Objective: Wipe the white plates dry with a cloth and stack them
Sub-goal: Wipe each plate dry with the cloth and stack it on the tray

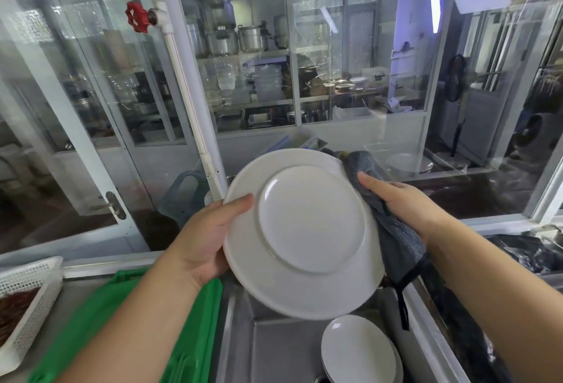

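Note:
I hold a white plate [304, 230] up in front of me, tilted, with its underside facing me. My left hand [207, 233] grips its left rim, thumb on the back. My right hand [402, 202] holds a grey cloth [393, 230] against the plate's right rim, and the cloth wraps round the edge and hangs down. Below, a small stack of white plates [359, 349] lies in the steel sink [274, 352].
A green tray [189, 337] lies on the counter to the left of the sink, with a white perforated basket [30, 300] of reddish-brown contents beyond it. Black plastic [524, 251] covers the right side. A glass partition [253, 47] stands close ahead.

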### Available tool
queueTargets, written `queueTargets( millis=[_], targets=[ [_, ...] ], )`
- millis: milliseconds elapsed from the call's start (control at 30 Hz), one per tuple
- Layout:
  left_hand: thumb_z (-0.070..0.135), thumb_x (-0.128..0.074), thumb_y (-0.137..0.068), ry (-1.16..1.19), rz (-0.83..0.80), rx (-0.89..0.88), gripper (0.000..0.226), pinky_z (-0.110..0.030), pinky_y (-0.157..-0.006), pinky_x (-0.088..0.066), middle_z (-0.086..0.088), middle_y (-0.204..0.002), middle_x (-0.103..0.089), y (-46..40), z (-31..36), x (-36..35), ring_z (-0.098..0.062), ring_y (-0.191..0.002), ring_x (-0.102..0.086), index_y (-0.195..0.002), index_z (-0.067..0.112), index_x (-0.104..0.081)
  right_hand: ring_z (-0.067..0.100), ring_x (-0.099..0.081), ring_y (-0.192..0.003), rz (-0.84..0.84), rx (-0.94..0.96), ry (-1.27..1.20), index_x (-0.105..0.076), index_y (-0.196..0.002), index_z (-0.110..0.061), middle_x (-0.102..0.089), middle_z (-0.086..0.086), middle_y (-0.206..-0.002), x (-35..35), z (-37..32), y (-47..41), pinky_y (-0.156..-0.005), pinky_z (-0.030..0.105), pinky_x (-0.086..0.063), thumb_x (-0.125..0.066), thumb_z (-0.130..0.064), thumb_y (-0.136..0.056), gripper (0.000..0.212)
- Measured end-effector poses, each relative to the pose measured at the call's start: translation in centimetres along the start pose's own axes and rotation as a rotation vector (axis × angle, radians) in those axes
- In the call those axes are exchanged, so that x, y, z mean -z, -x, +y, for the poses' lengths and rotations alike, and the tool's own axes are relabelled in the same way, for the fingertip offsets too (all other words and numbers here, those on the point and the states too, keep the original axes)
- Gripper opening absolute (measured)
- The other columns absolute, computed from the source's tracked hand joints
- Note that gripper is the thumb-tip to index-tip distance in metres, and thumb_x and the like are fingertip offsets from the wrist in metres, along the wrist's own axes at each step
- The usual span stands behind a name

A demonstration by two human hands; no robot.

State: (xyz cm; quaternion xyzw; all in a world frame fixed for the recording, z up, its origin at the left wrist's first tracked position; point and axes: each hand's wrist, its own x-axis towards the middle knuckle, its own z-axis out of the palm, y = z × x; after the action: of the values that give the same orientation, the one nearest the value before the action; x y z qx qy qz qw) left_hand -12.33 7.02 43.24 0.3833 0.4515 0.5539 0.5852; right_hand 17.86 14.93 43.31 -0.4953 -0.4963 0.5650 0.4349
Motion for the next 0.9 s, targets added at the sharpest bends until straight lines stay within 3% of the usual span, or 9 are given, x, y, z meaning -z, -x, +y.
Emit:
queueTargets(
  millis=[100,167,333,467,533,633,733,800,900],
  targets=[
    [0.025,-0.073,-0.083,0.031,0.028,-0.056,0.041,-0.047,-0.078,-0.067,-0.021,-0.109,-0.079,-0.1,-0.4,-0.6,-0.036,-0.093,-0.078,-0.118,0.005,-0.078,0.017,-0.078,-0.066,0.056,0.024,0.003,-0.075,-0.099,-0.018,-0.080,-0.003,-0.077,0.0,-0.5,-0.2,-0.044,0.023,-0.056,-0.079,-0.054,-0.086,0.038],
    [0.026,-0.075,-0.081,0.053,0.039,-0.083,0.040,-0.047,-0.078,-0.067,-0.022,-0.112,-0.079,-0.1,-0.7,-1.0,-0.036,-0.095,-0.078,-0.116,0.006,-0.079,0.016,-0.076,-0.060,0.092,0.032,0.035,-0.073,-0.093,-0.021,-0.078,-0.006,-0.070,-0.1,-0.5,-0.3,-0.043,0.022,-0.054,-0.077,-0.058,-0.086,0.037],
    [0.027,-0.075,-0.079,0.130,0.113,-0.173,0.032,-0.042,-0.073,-0.067,-0.018,-0.112,-0.080,0.0,-2.0,-2.7,-0.032,-0.098,-0.079,-0.107,0.012,-0.083,0.024,-0.076,-0.083,0.226,0.015,0.082,-0.068,-0.085,-0.028,-0.076,-0.003,-0.089,-1.0,1.3,-0.7,-0.081,0.039,-0.061,-0.071,-0.070,-0.084,0.042],
    [0.029,-0.080,-0.080,0.165,0.210,-0.272,0.023,-0.044,-0.086,-0.063,-0.012,-0.114,-0.081,-0.2,-3.9,-4.3,-0.029,-0.107,-0.078,-0.100,0.020,-0.086,0.018,-0.077,-0.062,0.283,-0.017,-0.148,-0.067,-0.090,-0.022,-0.079,0.000,-0.084,-2.5,3.4,-0.8,-0.048,0.026,-0.056,-0.073,-0.064,-0.086,0.042],
    [0.029,-0.085,-0.083,0.175,0.270,-0.326,0.022,-0.045,-0.097,-0.058,-0.008,-0.116,-0.081,-0.3,-5.2,-5.3,-0.026,-0.111,-0.077,-0.104,0.024,-0.085,0.017,-0.075,-0.057,0.298,-0.055,-0.250,-0.066,-0.095,-0.019,-0.080,-0.001,-0.078,-3.5,4.7,-0.8,-0.041,0.026,-0.054,-0.073,-0.062,-0.087,0.045],
    [0.046,-0.080,-0.083,0.122,0.335,-0.425,0.027,-0.041,-0.102,-0.054,0.002,-0.118,-0.081,-0.1,-7.1,-6.8,-0.016,-0.114,-0.075,-0.109,0.038,-0.082,0.025,-0.077,-0.062,0.284,-0.154,-0.423,-0.066,-0.095,-0.018,-0.078,-0.003,-0.071,-5.2,6.8,-0.4,-0.046,0.040,-0.059,-0.074,-0.065,-0.085,0.050],
    [0.059,-0.077,-0.081,0.064,0.375,-0.450,0.034,-0.031,-0.092,-0.059,0.010,-0.116,-0.081,0.2,-8.3,-7.2,-0.011,-0.111,-0.076,-0.112,0.046,-0.079,0.034,-0.080,-0.082,0.240,-0.190,-0.564,-0.071,-0.111,-0.018,-0.082,0.005,-0.097,-6.0,8.5,-0.2,-0.067,0.052,-0.063,-0.079,-0.068,-0.078,0.061],
    [0.060,-0.076,-0.081,0.036,0.351,-0.440,0.034,-0.024,-0.088,-0.059,0.011,-0.117,-0.080,0.4,-8.8,-7.0,-0.009,-0.111,-0.075,-0.112,0.048,-0.078,0.032,-0.080,-0.083,0.237,-0.194,-0.563,-0.072,-0.113,-0.017,-0.082,0.005,-0.099,-5.6,9.0,-0.4,-0.067,0.050,-0.064,-0.081,-0.071,-0.074,0.067],
    [0.052,-0.078,-0.079,0.007,0.257,-0.390,0.035,-0.036,-0.099,-0.055,0.007,-0.122,-0.079,0.7,-8.6,-6.5,-0.012,-0.118,-0.073,-0.113,0.044,-0.080,0.024,-0.078,-0.065,0.299,-0.220,-0.394,-0.069,-0.097,-0.013,-0.080,0.000,-0.076,-4.2,8.2,-0.8,-0.049,0.036,-0.061,-0.077,-0.078,-0.072,0.070]
  ],
)
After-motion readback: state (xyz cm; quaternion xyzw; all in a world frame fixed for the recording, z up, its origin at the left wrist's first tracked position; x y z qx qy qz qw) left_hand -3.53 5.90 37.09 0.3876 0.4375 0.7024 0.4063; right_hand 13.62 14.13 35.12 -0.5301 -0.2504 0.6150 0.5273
